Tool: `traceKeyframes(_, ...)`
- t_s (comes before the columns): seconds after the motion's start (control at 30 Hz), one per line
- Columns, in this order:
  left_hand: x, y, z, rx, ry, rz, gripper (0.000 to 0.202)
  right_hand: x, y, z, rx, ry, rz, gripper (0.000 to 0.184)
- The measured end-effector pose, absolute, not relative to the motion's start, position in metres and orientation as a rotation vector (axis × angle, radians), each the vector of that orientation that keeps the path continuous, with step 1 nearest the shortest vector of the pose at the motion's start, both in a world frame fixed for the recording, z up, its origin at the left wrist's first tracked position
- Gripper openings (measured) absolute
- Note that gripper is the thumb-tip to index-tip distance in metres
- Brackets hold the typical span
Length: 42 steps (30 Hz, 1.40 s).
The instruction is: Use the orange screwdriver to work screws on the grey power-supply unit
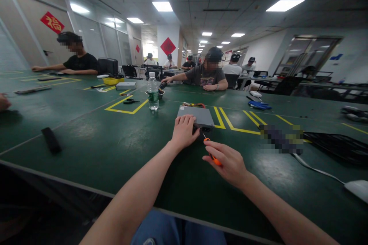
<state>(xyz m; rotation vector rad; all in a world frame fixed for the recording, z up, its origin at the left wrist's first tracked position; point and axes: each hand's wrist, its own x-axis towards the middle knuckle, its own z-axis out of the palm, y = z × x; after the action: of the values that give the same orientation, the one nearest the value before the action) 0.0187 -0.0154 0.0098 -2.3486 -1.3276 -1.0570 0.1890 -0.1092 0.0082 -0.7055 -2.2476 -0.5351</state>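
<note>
I see bright ceiling panels (284, 5) glaring on the green table (94, 141); edges bend and darken, distance slightly soft.
</note>
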Motion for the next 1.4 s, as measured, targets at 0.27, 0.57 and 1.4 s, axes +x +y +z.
traceKeyframes(0.27, 0.019, -0.015, 0.009, -2.35, -1.317, -1.068, 0.037, 0.188, -0.105, 0.008, -0.746, -2.13, -0.583, 0.033)
traceKeyframes(0.57, 0.02, -0.017, 0.01, -2.321, -1.341, -1.049, 0.037, 0.191, -0.107, 0.013, -0.692, -2.195, -0.813, 0.023)
traceKeyframes(1.4, 0.019, -0.012, 0.008, -2.331, -1.33, -1.05, 0.036, 0.214, -0.107, 0.015, -0.677, -1.987, -0.621, 0.032)
